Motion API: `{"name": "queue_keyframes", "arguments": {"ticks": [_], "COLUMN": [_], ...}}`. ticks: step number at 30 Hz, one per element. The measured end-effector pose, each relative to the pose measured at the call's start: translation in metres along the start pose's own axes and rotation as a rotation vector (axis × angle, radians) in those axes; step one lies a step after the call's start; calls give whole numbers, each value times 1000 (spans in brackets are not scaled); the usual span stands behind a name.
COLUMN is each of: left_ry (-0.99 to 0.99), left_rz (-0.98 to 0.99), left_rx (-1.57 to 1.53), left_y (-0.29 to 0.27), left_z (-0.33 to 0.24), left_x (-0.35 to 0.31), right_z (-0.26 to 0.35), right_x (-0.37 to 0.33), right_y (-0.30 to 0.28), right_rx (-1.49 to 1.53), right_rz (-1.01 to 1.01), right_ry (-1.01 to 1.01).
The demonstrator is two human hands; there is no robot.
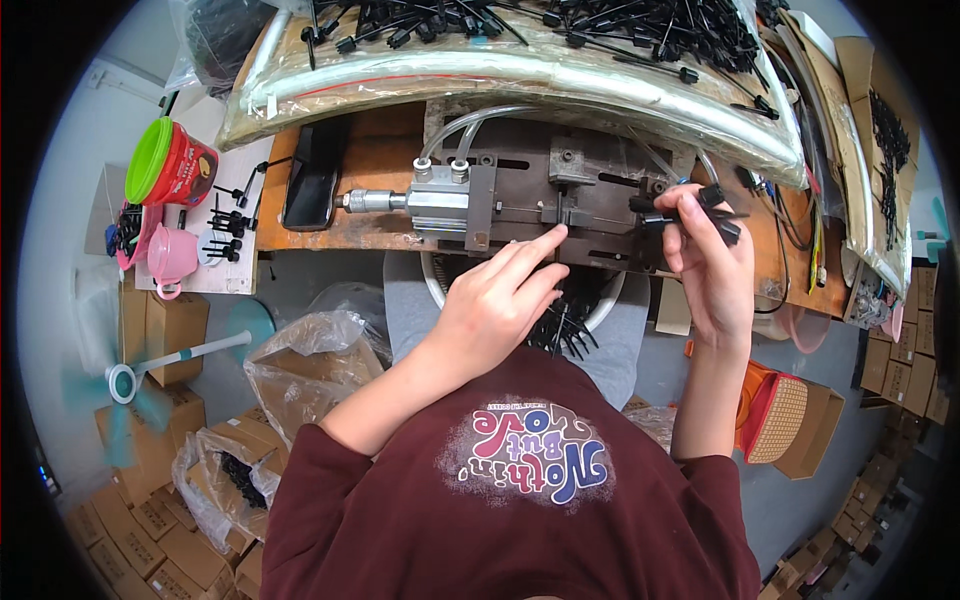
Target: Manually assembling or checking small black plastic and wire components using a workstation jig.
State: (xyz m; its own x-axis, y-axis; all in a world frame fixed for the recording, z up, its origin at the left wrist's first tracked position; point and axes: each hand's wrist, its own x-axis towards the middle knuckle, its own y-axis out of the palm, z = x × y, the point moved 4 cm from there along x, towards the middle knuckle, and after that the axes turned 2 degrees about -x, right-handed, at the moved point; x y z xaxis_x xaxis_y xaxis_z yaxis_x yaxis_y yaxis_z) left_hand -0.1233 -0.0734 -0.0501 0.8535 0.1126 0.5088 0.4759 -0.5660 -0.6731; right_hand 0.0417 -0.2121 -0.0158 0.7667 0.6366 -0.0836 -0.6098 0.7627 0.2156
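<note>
My left hand [500, 305] reaches over the front of a dark metal fixture [610, 155], fingers stretched out. Its index fingertip touches the near end of a thin black stemmed part [561, 205] seated in the middle of the fixture. The left thumb is hidden. At the fixture's right end, my right hand [712, 255] is closed on several black plastic parts [722, 222] with thin stems, pinched between thumb and fingers. Left of the seated part, a silver air cylinder [440, 205] with two clear hoses is mounted on the fixture.
Beyond the fixture, a plastic-wrapped tray [520, 75] bears a heap of black stemmed parts. A phone [312, 180], red bucket [180, 165] and pink cup [172, 252] sit leftward. More black parts [565, 325] lie at my lap. A fan [125, 380] and cartons stand left.
</note>
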Motion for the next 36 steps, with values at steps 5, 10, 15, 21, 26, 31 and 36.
{"name": "queue_keyframes", "arguments": {"ticks": [5,10,15,21,26,31,36], "left_ry": [61,14,-65,-186,-202,-139,21], "left_rz": [18,92,141,11,6,-82,-7], "left_rx": [177,234,140,-700,-713,-224,148], "left_y": [27,25,20,-10,-23,-4,25], "left_z": [9,8,9,-6,-11,0,10], "left_x": [0,9,10,21,11,-2,-3], "right_z": [-4,-14,-25,-37,-29,-16,-6], "right_x": [-13,-18,-20,-26,-22,-29,-43], "right_y": [2,0,8,23,4,0,14], "right_rx": [146,301,522,597,508,51,-413], "right_rz": [7,59,139,273,99,-164,-222], "right_ry": [-25,43,175,257,174,-132,-347]}}
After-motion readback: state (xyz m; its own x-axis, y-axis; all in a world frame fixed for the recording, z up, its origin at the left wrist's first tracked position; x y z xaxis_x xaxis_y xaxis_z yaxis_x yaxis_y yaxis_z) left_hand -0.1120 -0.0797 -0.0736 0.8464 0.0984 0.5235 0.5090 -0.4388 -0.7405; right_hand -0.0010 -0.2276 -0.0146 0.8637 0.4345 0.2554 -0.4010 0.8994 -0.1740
